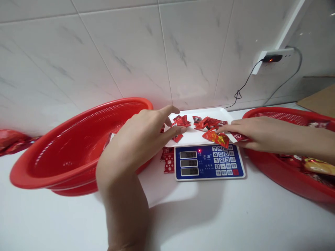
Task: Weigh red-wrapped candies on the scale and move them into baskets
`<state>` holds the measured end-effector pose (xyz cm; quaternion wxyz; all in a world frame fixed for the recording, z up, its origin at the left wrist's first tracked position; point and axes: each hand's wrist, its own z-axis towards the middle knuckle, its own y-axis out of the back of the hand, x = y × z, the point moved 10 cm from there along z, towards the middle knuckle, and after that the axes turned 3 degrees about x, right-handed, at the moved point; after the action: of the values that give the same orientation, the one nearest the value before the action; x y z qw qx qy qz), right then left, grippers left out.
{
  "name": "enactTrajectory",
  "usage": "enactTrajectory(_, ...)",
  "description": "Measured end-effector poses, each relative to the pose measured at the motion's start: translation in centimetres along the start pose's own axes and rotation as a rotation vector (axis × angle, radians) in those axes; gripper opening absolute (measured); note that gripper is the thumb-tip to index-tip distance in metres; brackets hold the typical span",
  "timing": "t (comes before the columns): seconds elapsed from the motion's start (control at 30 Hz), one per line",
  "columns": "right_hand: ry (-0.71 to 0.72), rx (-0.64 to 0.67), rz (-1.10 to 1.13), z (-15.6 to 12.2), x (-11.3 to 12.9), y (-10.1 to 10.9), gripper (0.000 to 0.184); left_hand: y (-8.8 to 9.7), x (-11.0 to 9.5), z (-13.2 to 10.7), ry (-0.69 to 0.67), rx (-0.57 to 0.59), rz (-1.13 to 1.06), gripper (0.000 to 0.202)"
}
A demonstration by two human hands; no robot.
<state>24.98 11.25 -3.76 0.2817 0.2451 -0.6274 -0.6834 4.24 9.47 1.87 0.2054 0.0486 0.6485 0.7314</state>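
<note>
1. White, grey-veined tiled wall [125, 52] stands behind a white tabletop [204, 216].
2. Landmark: blue-fronted digital scale [204, 169] with a white rectangular pan [222, 113], on the tabletop.
3. Small glossy red wrapped packets [209, 122] lie loose on the scale's pan, in left and right groups; one packet with gold print [217, 138] sits at its front edge.
4. Left hand [146, 129]: over the scale's left side, thumb and forefinger parted beside the left group; contact cannot be confirmed.
5. Right hand [251, 130]: at the scale's right side, fingers bent down among the packets, a red-and-white wrapper [237, 136] beneath; cannot tell whether gripped.
6. Red perforated plastic basket [28, 177] left of the scale; red oval plastic basin [277, 184], holding packaged goods, to its right.
</note>
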Motion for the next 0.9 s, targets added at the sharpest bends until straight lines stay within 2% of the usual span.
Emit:
enactTrajectory(0.13, -0.041, 0.06, -0.036, -0.6, -0.3, -1.0, 0.057, 0.0, -0.3, 0.0, -0.008, -0.003, 0.025, 0.042)
enactTrajectory(0.3, -0.003, 0.062, -0.115, 0.0, 1.1, -1.9, 0.058, 0.0, -0.4, -0.3, 0.01, 0.018, 0.014, 0.039)
enactTrajectory(0.43, 0.057, -0.033, -0.245, 1.0, 1.8, -3.1, 0.059, 0.0, -0.1, -0.1, 0.041, 0.018, -0.004, 0.034)
enactTrajectory(0.53, 0.066, -0.104, -0.321, 1.6, 1.7, -3.5, 0.051, -0.3, 0.5, 0.7, 0.076, 0.009, -0.008, 0.037)
enactTrajectory(0.7, 0.037, -0.095, -0.371, 1.7, 2.0, -3.2, 0.041, -1.7, 2.0, 2.1, 0.221, 0.068, 0.088, 0.037)
enactTrajectory(0.8, 0.049, -0.08, -0.369, 1.5, 2.8, -2.7, 0.037, -2.9, 1.9, 3.0, 0.217, 0.133, 0.163, 0.028)
enactTrajectory(0.9, 0.023, -0.099, -0.345, 1.2, 2.7, -1.8, 0.03, -4.9, 1.6, 4.1, 0.176, 0.216, 0.196, 0.026)
